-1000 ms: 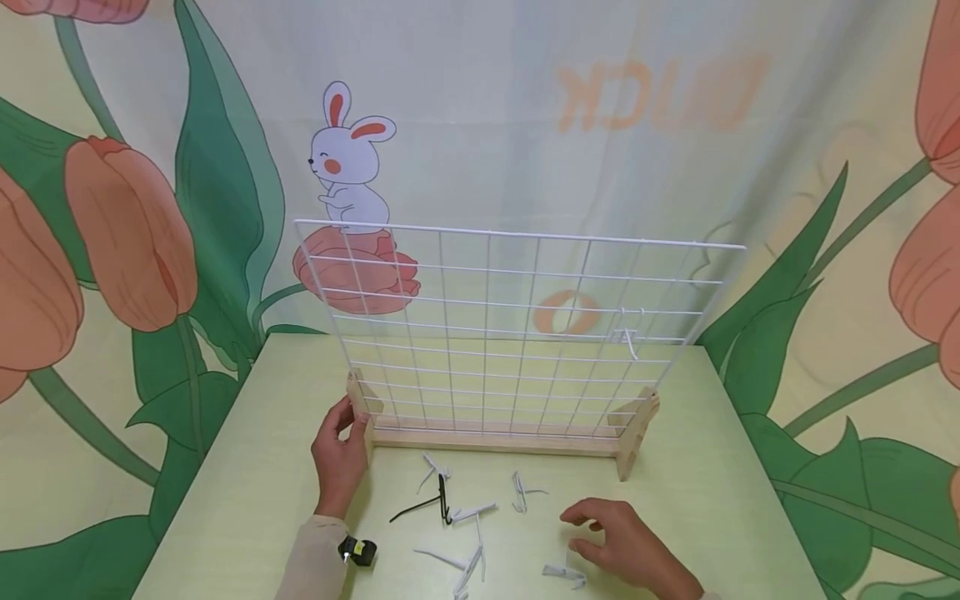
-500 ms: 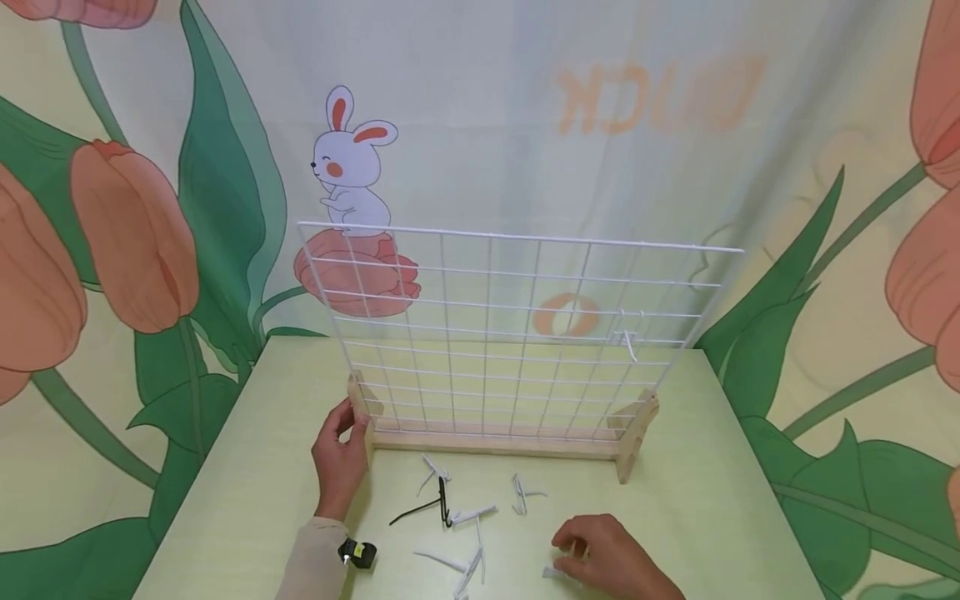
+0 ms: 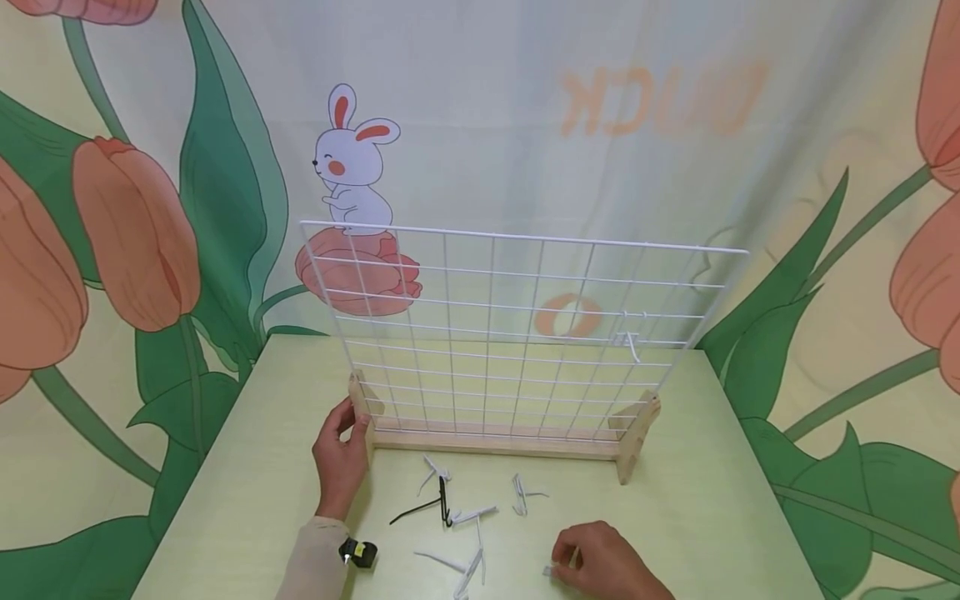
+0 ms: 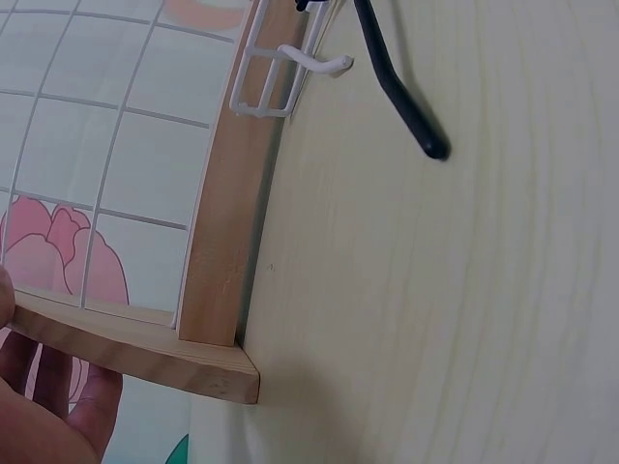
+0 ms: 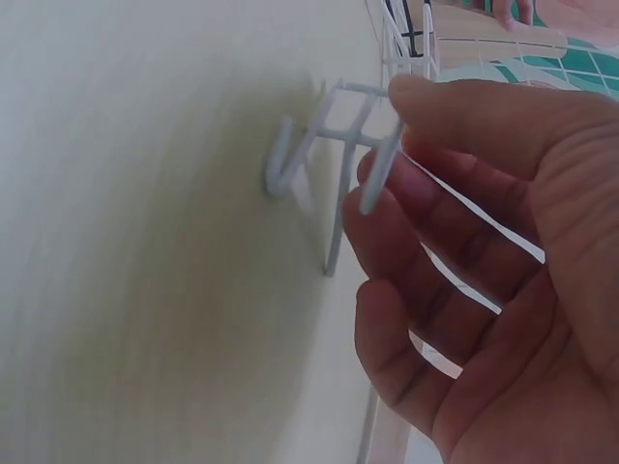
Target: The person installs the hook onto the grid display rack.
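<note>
A white wire grid panel [image 3: 525, 237] stands upright in a wooden stand [image 3: 495, 444]. My left hand [image 3: 342, 462] grips the stand's left end piece; in the left wrist view, its fingers lie behind that wooden piece [image 4: 145, 360]. At the front right of the table, my right hand [image 3: 606, 560] pinches a white wire hook [image 5: 350, 135] between thumb and fingers. Most of this hook is covered by the hand in the head view. Another white hook [image 3: 632, 343] hangs on the grid's right side.
Several white hooks [image 3: 468, 571] and one black hook [image 3: 442, 502] lie loose on the pale table [image 3: 705, 467] before the stand. A printed curtain [image 3: 480, 108] with flowers and a rabbit hangs behind. A small black device [image 3: 358, 552] sits on the left wrist.
My right hand has lowered slightly to the left and closed on the white hook lying there. The left hand stays on the stand.
</note>
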Demonstrator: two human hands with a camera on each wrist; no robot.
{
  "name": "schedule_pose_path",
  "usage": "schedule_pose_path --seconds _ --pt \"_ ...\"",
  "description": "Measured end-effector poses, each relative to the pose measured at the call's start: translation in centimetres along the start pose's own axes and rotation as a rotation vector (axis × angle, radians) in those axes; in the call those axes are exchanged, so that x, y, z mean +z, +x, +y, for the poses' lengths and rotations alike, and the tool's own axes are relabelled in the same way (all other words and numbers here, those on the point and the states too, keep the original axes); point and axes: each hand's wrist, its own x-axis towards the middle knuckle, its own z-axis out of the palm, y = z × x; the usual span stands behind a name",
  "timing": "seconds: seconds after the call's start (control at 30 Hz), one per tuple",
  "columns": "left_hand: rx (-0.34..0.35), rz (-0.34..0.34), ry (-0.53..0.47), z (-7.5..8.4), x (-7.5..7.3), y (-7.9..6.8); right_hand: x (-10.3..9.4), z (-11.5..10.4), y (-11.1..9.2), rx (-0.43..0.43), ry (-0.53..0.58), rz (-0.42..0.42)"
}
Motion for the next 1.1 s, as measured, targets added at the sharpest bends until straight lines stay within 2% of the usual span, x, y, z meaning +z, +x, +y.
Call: schedule_pose_path --seconds 0.17,0.43,0.67,0.93,1.1 --pt "-0.004 0.0 0.002 0.1 0.0 0.0 0.3 0.0 0.0 0.01 0.003 -0.005" --pt "-0.005 -0.004 0.007 0.0 0.0 -0.2 0.8 0.8 0.3 -0.024 0.032 0.047" --pt "0.001 0.001 0.012 0.3 0.1 -0.2 1.1 0.7 0.4 -0.01 0.035 0.139" --pt "-0.004 -0.005 0.002 0.3 0.0 -0.2 2.0 0.5 1.0 0.124 -0.037 0.278" --pt "-0.005 -0.009 -0.004 0.2 0.0 -0.3 2.3 0.1 1.4 0.25 -0.006 0.32"
